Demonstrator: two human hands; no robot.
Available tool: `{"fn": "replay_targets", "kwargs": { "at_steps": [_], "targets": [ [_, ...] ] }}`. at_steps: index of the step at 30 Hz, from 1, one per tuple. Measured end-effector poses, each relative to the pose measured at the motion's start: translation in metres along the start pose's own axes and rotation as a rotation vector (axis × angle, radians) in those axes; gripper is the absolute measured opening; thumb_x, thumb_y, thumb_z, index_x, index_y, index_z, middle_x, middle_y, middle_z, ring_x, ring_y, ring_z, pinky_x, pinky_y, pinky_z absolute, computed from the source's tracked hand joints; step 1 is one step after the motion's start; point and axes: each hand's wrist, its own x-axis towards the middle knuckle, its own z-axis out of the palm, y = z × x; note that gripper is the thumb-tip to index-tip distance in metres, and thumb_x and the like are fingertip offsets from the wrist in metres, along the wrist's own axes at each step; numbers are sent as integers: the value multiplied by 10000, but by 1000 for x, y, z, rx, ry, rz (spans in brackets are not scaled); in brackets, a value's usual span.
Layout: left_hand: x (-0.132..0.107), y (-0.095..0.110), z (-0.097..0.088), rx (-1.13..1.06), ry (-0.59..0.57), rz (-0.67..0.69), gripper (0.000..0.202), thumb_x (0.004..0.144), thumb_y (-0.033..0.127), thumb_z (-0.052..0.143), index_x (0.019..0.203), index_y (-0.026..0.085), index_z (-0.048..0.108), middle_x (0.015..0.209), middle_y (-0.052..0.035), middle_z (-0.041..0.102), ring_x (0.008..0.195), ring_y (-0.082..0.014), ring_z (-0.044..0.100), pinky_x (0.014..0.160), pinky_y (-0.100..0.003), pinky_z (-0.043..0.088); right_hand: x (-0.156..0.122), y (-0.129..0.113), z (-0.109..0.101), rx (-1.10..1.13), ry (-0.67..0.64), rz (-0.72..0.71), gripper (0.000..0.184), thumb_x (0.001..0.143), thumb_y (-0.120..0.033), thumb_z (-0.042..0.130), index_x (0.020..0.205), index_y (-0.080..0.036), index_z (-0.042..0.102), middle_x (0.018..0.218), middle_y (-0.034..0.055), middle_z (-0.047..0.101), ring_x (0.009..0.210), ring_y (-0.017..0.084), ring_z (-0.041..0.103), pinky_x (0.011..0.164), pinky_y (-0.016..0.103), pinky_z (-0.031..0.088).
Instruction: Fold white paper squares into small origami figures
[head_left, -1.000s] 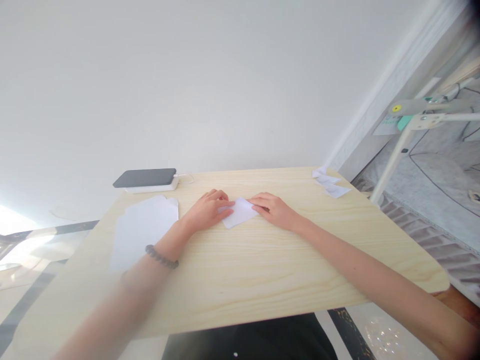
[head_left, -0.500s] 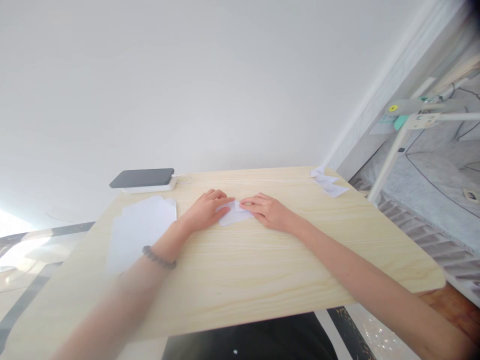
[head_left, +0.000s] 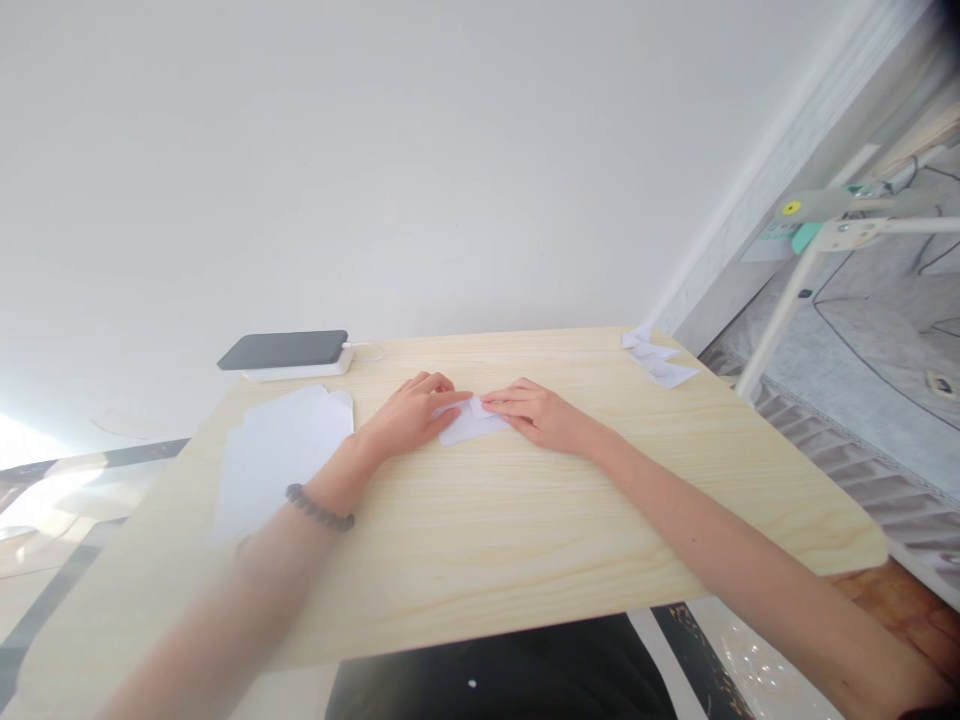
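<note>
A small sheet of white paper (head_left: 466, 428), partly folded, lies flat on the wooden table (head_left: 480, 540) between my hands. My left hand (head_left: 416, 412) grips its left part, thumb below and index finger along the upper edge. From the other side, my right hand (head_left: 534, 413) has its fingertips closed on the folded flap at the right. Fingers cover both ends of the paper, so its full outline is hidden. A dark bead bracelet (head_left: 319, 508) circles my left wrist.
A stack of white paper sheets (head_left: 289, 450) lies left of my left hand. Behind it, a phone (head_left: 285, 349) rests on a white box with a cable. Several folded paper pieces (head_left: 660, 360) sit at the back right. A white metal frame (head_left: 780, 320) stands beyond the right edge.
The view has shifted slightly. Both hands keep nearly the same hold on the paper, with only a small movement of the fingers.
</note>
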Motion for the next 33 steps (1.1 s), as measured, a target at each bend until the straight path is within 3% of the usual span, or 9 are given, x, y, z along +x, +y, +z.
{"fn": "replay_targets", "kwargs": {
  "at_steps": [20, 28, 33],
  "targets": [
    [2, 3, 1, 76, -1, 3, 333, 867, 301, 348, 1129, 287, 553, 990, -60, 517, 913, -183, 467, 817, -331, 392, 1, -4, 0, -102, 11, -25, 391, 794, -101, 400, 1138, -196, 559, 1119, -17, 598, 921, 172, 469, 818, 346, 457],
    [6, 9, -2, 143, 14, -75, 321, 835, 366, 373, 1054, 313, 601, 978, -35, 537, 894, -189, 482, 758, -318, 414, 4, -6, -2, -190, 7, -30, 343, 735, -96, 454, 1003, -196, 643, 1044, -1, 639, 841, 179, 487, 755, 350, 452],
    [9, 12, 2, 62, 47, -104, 323, 834, 407, 378, 928, 252, 645, 954, -39, 559, 889, -188, 484, 741, -310, 414, 2, -7, -5, -163, 17, 2, 323, 723, -97, 449, 936, -199, 670, 1007, -8, 654, 805, 172, 503, 742, 331, 463]
  ]
}}
